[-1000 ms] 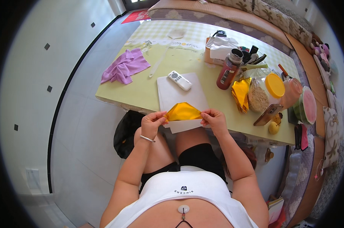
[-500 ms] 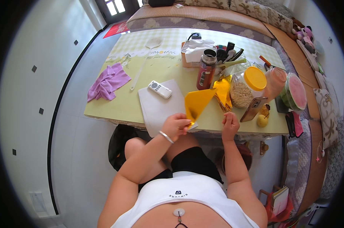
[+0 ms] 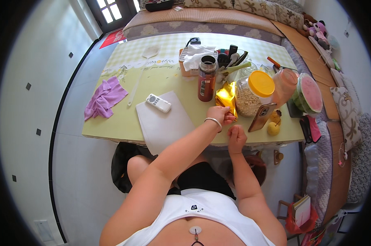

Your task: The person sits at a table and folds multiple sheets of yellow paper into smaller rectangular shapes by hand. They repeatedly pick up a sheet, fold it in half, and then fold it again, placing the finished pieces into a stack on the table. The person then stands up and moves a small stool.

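Observation:
A shiny gold foil piece (image 3: 226, 94) lies in front of the dark red flask (image 3: 206, 82) and beside a jar of pale grains (image 3: 247, 97) with a yellow lid. My left hand (image 3: 219, 114), a silver bangle at its wrist, is closed at the foil's near end, pinching its edge. More gold foil appears to be beneath it, though the layers are hard to separate. Close to the table's front edge is my right hand (image 3: 236, 138), its fingers curled together. Whatever it may hold is hidden. A phone (image 3: 262, 117) leans upright just beyond my right hand.
On white paper (image 3: 165, 123) rests a remote control (image 3: 158, 103). A purple cloth (image 3: 106, 98) and a long-handled white swatter (image 3: 139, 76) lie further left. To the right are a yellow pear (image 3: 273, 128), a pink-lidded jar (image 3: 284, 82) and a cut watermelon (image 3: 308, 93). A tissue box (image 3: 188, 69) stands behind the flask.
My left hand has carried the folded gold foil from above the white paper rightward to the other foil by the jar. My right hand has shifted slightly nearer to me. The whole view has shifted.

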Demonstrator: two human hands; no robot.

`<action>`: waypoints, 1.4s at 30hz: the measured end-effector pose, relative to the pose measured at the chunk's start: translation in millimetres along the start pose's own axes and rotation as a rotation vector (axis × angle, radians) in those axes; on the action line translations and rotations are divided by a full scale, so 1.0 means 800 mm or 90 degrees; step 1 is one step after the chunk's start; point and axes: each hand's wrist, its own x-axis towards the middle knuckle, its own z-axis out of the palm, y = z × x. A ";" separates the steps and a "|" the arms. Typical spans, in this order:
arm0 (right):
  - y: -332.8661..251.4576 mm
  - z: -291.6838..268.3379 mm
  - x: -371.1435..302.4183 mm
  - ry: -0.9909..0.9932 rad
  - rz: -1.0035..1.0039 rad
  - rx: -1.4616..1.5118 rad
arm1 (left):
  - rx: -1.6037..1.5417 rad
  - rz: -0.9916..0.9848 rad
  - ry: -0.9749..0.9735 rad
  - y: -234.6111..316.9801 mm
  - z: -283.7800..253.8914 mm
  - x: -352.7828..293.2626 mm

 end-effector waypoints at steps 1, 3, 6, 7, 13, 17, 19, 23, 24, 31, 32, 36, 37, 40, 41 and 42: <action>-0.002 0.000 0.001 0.000 0.011 -0.002 | 0.066 0.010 -0.002 0.001 0.000 -0.001; -0.004 0.000 0.001 -0.001 0.021 -0.007 | 0.197 0.029 -0.001 0.005 -0.008 -0.008; -0.002 0.001 0.002 -0.008 0.024 -0.018 | 0.469 0.219 -0.001 0.003 -0.047 -0.042; -0.002 0.000 0.003 -0.014 0.027 -0.023 | 0.608 0.390 0.037 -0.001 -0.066 -0.061; -0.007 0.009 0.005 -0.042 0.013 -0.062 | 0.946 0.730 0.209 -0.024 -0.224 -0.174; -0.022 0.034 0.000 -0.154 -0.018 -0.100 | 1.024 0.704 0.249 -0.040 -0.272 -0.210; -0.033 0.059 -0.005 -0.235 -0.104 -0.130 | 1.031 0.712 0.245 -0.035 -0.272 -0.216; -0.078 0.093 -0.003 -0.414 -0.251 -0.126 | 0.989 0.699 0.221 -0.031 -0.280 -0.215; -0.085 0.094 0.000 -0.444 -0.251 -0.127 | 0.979 0.684 0.211 -0.027 -0.282 -0.216; -0.093 0.095 0.019 -0.562 -0.207 -0.089 | 0.772 0.561 0.161 -0.010 -0.299 -0.206; -0.092 0.096 0.020 -0.562 -0.200 -0.080 | 0.754 0.552 0.172 -0.011 -0.299 -0.204; -0.090 0.100 0.016 -0.527 -0.132 -0.066 | 0.660 0.517 0.246 -0.012 -0.291 -0.201; -0.089 0.102 0.016 -0.526 -0.132 -0.067 | 0.630 0.508 0.270 -0.012 -0.288 -0.201; -0.086 0.106 0.014 -0.518 -0.119 -0.074 | 0.591 0.480 0.264 -0.011 -0.289 -0.198; -0.084 0.106 0.013 -0.514 -0.113 -0.077 | 0.583 0.467 0.250 -0.009 -0.290 -0.197; -0.080 0.106 0.012 -0.510 -0.105 -0.073 | 0.575 0.454 0.235 -0.007 -0.293 -0.197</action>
